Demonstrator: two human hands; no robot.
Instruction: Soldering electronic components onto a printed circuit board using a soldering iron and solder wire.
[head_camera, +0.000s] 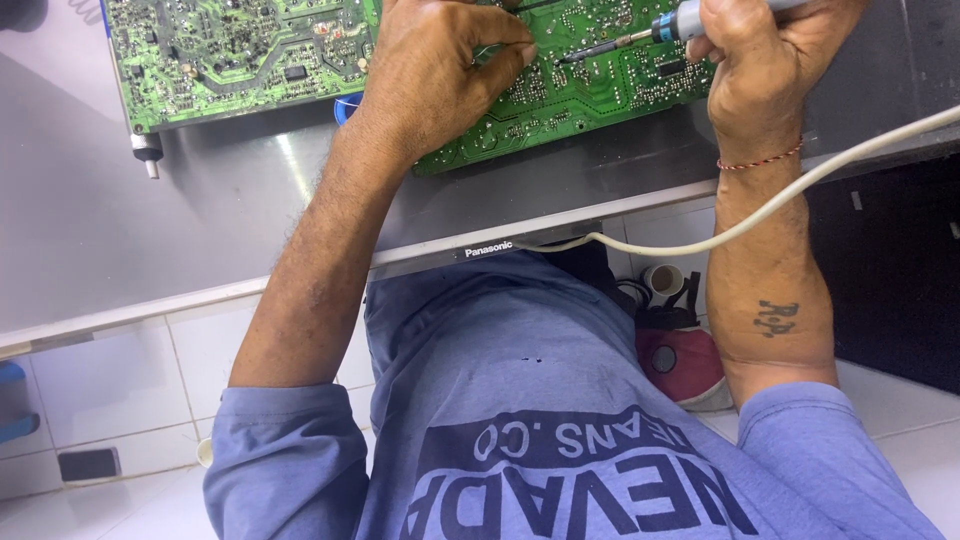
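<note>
White tiled floor (120, 385), grey worktop (150, 240)

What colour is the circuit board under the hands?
Green circuit board, seen best in the head view.

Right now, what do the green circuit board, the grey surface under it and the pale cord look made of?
Green circuit board: rigid laminate, glossy green coating, dotted with shiny solder points. Grey surface: probably brushed metal, given its streaky soft reflection, though coated plastic is possible. Pale cord: flexible plastic or rubber sheath, smooth and matte, curving loosely from the soldering iron in the right hand.
</note>
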